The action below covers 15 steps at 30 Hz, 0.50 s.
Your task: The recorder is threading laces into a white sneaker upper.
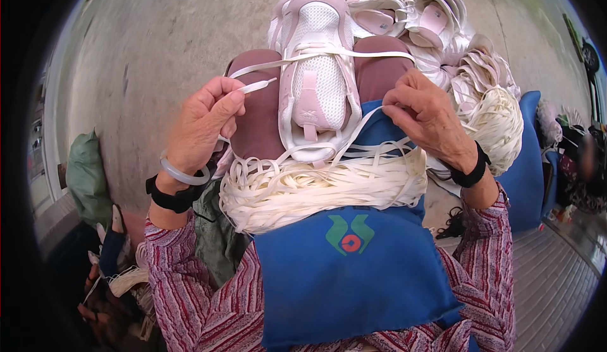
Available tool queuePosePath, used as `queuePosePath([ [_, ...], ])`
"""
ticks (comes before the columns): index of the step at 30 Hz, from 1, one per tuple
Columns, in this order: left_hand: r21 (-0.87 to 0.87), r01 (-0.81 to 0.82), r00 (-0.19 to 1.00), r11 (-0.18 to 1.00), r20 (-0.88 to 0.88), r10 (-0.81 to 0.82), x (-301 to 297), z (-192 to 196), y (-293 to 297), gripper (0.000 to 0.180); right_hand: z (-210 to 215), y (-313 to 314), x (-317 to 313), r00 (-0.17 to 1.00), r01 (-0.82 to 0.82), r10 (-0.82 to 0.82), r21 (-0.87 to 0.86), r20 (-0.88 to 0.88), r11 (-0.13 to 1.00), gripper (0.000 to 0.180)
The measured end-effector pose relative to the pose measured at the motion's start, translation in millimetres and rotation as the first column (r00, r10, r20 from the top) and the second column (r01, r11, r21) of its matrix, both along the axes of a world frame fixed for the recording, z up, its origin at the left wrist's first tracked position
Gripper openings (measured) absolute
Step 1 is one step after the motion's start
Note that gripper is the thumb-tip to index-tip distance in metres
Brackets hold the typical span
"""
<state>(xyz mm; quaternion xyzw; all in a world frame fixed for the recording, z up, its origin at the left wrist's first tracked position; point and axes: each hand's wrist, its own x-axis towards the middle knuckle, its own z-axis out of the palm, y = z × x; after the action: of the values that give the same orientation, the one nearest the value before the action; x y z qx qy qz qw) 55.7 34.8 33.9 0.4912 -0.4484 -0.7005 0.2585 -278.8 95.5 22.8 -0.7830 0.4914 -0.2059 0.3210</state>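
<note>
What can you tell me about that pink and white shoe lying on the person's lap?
The shoe is a pale pink and white sneaker with a white mesh top and a pink tongue. It lies between the knees, toe pointing away. A flat white lace crosses it; the left hand pinches its tipped end, the right hand its other part. Its heel rests on a heap of laces.

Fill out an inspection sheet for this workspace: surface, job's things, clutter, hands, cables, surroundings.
Surface: blue cloth over the person's lap.
Job's things: pink-and-white shoe on the knees; white lace across it.
Clutter: heap of white laces on the cloth; pile of shoe uppers beyond.
Hands: left hand pinches the lace's tip; right hand grips lace strands.
Cables: nothing seen.
Surroundings: concrete floor; blue cushion at right; green bag at left.
</note>
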Motion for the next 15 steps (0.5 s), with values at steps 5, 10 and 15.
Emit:
queuePosePath([
  [5,-0.103,0.15,0.965,0.983,0.233,-0.123,-8.4,-3.9,-0.2,0.018,-8.4,-8.9,-27.8,0.939,0.327,-0.335,-0.092,-0.082,0.94,0.005],
  [10,-0.229,0.131,0.958,0.965,0.278,-0.064,-11.4,-6.7,-3.0,0.017,-0.9,-1.9,-31.6,0.923,0.332,-0.34,-0.075,-0.178,0.94,0.015],
  [15,-0.608,0.107,0.943,0.787,0.313,0.114,-41.4,-0.9,-19.4,0.021,8.2,-4.7,-0.9,0.996,0.056,-0.058,-0.024,-0.061,0.998,0.029],
])
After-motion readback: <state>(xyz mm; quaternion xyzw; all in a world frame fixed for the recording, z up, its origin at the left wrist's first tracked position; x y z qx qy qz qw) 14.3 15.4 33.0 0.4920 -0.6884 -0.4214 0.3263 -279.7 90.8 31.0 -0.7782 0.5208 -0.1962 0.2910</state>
